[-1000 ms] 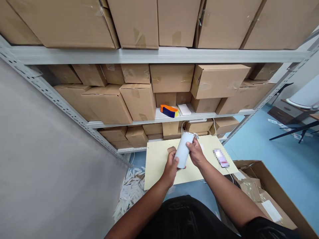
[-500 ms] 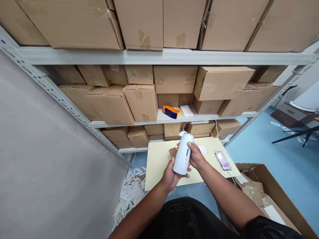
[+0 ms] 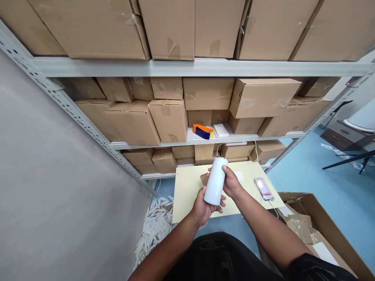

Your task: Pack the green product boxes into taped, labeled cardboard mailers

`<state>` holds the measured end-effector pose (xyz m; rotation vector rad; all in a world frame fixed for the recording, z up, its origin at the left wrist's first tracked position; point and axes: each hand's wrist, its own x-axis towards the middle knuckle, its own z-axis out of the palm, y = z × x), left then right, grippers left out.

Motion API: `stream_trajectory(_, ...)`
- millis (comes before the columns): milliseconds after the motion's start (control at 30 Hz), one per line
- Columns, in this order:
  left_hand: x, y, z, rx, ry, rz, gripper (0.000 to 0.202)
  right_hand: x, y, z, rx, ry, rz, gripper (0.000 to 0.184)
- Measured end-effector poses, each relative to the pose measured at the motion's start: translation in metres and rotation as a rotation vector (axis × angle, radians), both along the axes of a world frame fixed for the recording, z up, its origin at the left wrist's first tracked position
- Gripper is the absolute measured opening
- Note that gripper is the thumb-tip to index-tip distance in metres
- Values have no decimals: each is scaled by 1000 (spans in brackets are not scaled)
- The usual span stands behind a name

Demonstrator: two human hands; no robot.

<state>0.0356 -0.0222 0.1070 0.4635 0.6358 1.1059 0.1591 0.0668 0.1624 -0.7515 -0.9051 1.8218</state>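
A plain gray wall [image 3: 73,187] fills the left side, and a heap of thin white strips [image 3: 155,226] lies beside it. A metal rack [image 3: 187,68] holds brown boxes [image 3: 131,121], packed close, maybe to save room. Over the pale yellow table [image 3: 184,195], the left hand [image 3: 202,210] curls round the low end of a white bottle [image 3: 216,181], fingers underneath and behind, probably to carry its weight. Farther back, on a shelf, sit an orange and blue ring [image 3: 203,132] and, just beside it, a small white box [image 3: 220,130]. The right hand [image 3: 231,183] grips the bottle near its top, thumb in front, likely so it does not tip. Next, a phone [image 3: 263,189] lies on the table. Last, low down, comes a big open carton [image 3: 331,222] with cardboard inside.

I count one bottle, two hands, one ring, one small white box, one phone and one big carton. The brown boxes hide each other and the strips are tangled, so I cannot count those.
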Motion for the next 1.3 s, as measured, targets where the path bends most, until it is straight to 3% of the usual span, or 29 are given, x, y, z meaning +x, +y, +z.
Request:
stream_trajectory(100, 4, -2, 1, 119, 196, 261, 65, -7, -4, -3, 107, -84, -205, 57)
stream_trajectory(167, 5, -3, 1, 172, 309, 336, 69, -10, -8, -2, 152, -108, -238, 62)
stream_trajectory(233, 4, -3, 1, 165, 316, 305, 68, -10, -12, 1, 134, -74, -158, 59)
stream_trajectory(367, 1, -5, -2, 65, 103, 135, 63, -3, -14, 5, 42, 10, 60, 55)
stream_trajectory(433, 0, -5, -5, 12, 24, 33, 70, -1, -14, 3, 20, 11, 82, 51)
stream_trajectory(500, 0, -6, -8, -3, 8, -17, 74, -1, -15, -3, 36, -25, 22, 46)
stream_trajectory(600, 0, -7, -10, 79, 128, 106, 66, 0, -17, -11, 121, -132, -129, 48)
stream_trajectory(700, -1, -8, -9, 159, 281, 188, 64, 8, -17, -15, 170, -166, -145, 58)
stream_trajectory(833, 0, -11, -10, 123, 294, 127, 65, 27, -11, -16, 130, -194, -162, 67)
stream_trajectory(967, 8, -10, -20, 76, 301, 34, 61, 43, 3, -23, 177, -531, -276, 52)
stream_trajectory(1067, 7, -4, -27, 72, 497, 63, 58, 53, 7, -34, 232, -686, -322, 41)
stream_trajectory(1233, -18, 20, -41, 265, 1186, 372, 29, 84, 7, -57, 105, -762, -451, 39)
stream_trajectory(1300, -28, 31, -51, 223, 1373, 350, 33, 97, 10, -64, 56, -760, -520, 43)
